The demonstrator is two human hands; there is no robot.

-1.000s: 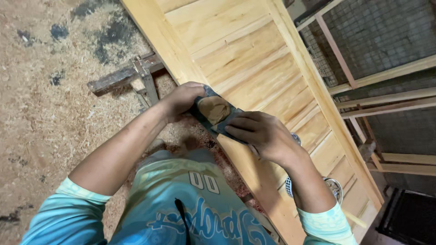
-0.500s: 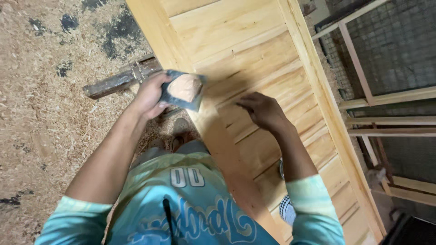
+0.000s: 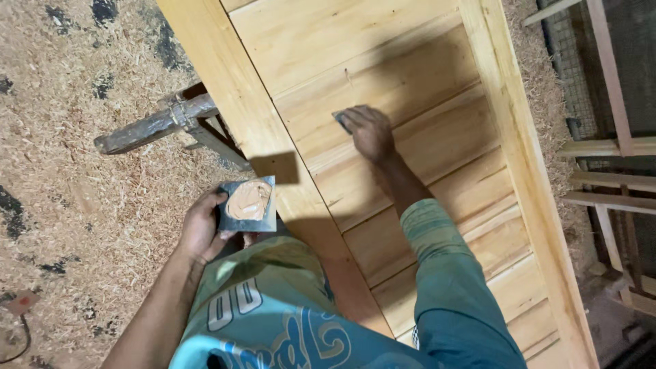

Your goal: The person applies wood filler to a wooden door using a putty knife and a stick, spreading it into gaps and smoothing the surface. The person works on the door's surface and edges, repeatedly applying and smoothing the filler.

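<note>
A long pale wooden door panel point(image 3: 383, 102) with slatted boards lies across the view. My right hand point(image 3: 369, 132) reaches out over it and presses a small flat scraper blade point(image 3: 340, 119) against a slat. My left hand point(image 3: 201, 229) stays near my body beside the panel's left edge and holds a small dark square board point(image 3: 247, 205) loaded with tan wood filler paste. The scraper is mostly hidden under my right fingers.
Wood shavings point(image 3: 61, 191) cover the ground on the left. A dark wooden support point(image 3: 160, 124) sticks out from under the panel. Wooden frames with wire mesh point(image 3: 608, 147) stand on the right. My teal shirt fills the bottom of the view.
My right hand has moved away from the paste board and reached farther up the panel. My left hand has drawn the board back toward my body, off the panel's edge.
</note>
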